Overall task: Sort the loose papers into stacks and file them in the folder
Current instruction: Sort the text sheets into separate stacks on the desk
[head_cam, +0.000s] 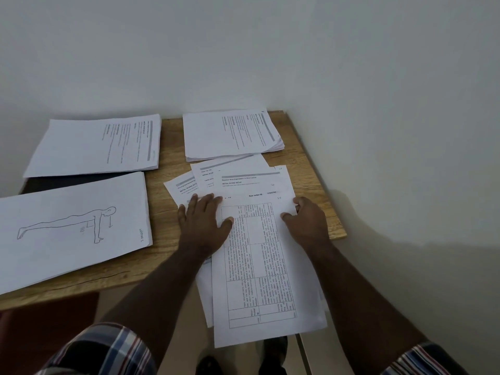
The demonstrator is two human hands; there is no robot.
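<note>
**Paper sorting on a wooden table, both hands on the loose pile**

At far left, a stack topped by a push-up figure drawing (73, 231), overhanging the near edge of the wooden table (305, 163). Behind it, a dark folder (81, 178) mostly hidden beneath a second stack of printed text pages (97, 147). Further right, at the back corner, a thicker stack of printed pages (230, 133). Just in front of that, fanned loose papers (240, 171), overlapped by a sheet with a printed table (259, 266) that juts past the table's near edge. Left hand (203, 223) laid flat, fingers spread and straight, pressing down on the tabled sheet and the fanned papers. Right hand (308, 223) at the sheet's right edge, fingers curled over that edge, thumb on top, pinching it.
</note>
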